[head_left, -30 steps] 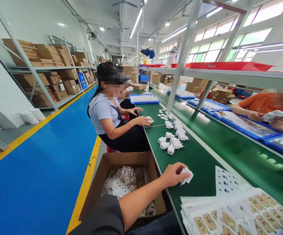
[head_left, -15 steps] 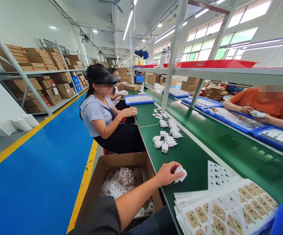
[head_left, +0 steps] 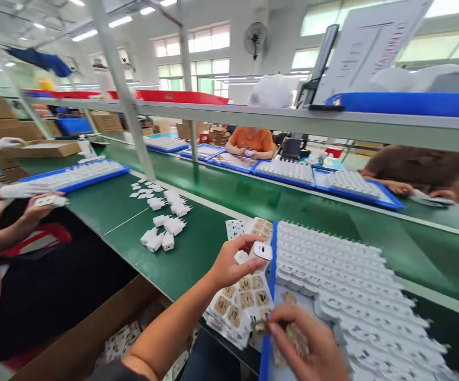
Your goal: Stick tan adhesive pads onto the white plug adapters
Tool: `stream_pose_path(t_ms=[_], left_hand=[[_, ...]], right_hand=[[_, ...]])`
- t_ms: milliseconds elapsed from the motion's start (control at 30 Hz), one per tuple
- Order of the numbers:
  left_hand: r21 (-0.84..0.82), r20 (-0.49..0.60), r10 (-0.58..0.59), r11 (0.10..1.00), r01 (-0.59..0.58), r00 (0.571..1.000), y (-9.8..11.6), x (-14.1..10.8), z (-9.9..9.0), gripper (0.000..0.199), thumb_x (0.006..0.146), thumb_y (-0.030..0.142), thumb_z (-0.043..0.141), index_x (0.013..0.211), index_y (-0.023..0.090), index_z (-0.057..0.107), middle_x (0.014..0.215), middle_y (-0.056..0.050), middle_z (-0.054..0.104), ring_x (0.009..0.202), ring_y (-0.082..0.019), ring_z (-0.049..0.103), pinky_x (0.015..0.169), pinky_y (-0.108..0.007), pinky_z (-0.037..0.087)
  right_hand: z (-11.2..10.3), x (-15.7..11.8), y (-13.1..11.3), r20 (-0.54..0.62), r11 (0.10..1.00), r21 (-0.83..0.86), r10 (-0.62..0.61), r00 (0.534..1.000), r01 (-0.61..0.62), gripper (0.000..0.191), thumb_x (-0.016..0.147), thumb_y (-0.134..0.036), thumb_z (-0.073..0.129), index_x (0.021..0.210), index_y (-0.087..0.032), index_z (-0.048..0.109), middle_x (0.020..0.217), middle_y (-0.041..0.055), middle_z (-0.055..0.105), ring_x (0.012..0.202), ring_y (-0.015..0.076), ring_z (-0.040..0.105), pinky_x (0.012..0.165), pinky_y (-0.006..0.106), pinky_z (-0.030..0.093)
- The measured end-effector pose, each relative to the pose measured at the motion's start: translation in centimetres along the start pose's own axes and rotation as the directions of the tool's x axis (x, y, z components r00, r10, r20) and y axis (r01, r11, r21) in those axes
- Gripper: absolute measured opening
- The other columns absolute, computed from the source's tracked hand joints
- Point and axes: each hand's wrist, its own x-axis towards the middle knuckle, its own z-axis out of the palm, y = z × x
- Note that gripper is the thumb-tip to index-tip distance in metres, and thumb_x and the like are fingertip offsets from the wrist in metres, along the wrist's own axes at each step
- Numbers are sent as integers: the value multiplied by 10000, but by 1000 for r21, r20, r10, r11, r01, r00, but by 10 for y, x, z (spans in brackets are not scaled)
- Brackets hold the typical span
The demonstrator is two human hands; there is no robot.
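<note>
A white plug charger (head_left: 263,251) with a port in its end face is gripped between the thumb and fingers of my left hand (head_left: 232,262), above sheets of brown stickers (head_left: 247,299). My right hand (head_left: 308,339), smeared by motion, pinches a small brownish piece, perhaps a sticker (head_left: 259,326), over the tray's left edge. Rows of white chargers (head_left: 328,264) fill much of the blue-edged tray (head_left: 266,355) to the right. Loose brown pieces lie in the tray near my right fingers.
Several white chargers (head_left: 168,242) lie loose on the green table (head_left: 128,241) to the left. A co-worker's hand (head_left: 35,209) holds a white part at far left. Below the table edge is a cardboard box (head_left: 90,323) of scrap sheets. A shelf (head_left: 229,112) runs overhead.
The view has swung right, bringing my right hand and the charger tray into sight. My left hand still holds a white charger, now over the sticker sheets rather than the bare green tabletop.
</note>
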Motion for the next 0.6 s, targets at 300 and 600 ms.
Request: stream_pose_path(t_ms=[300,600], left_hand=[[-27,138,306,952,-305,942,61,63,47,487,850,502,727,1207,172,695,985,-46,773,802,-151,683,779,-267,546],[60,127,399,911,-408,908,51,66,38,439,826,398,804,1192,181,695,1084,-70,785,952,-200,740,839,-289,569]], right_hand=[[-78,55,-33,-320,995,-31,-99,942,94,82,896,-225,702,963,-269,719,870,33,728,763,180,697,655,260,582],[-81,67,-27,-472,983,181,67,879,23,36,918,-244,699,949,-253,715,822,3,671,737,137,646,677,249,558]])
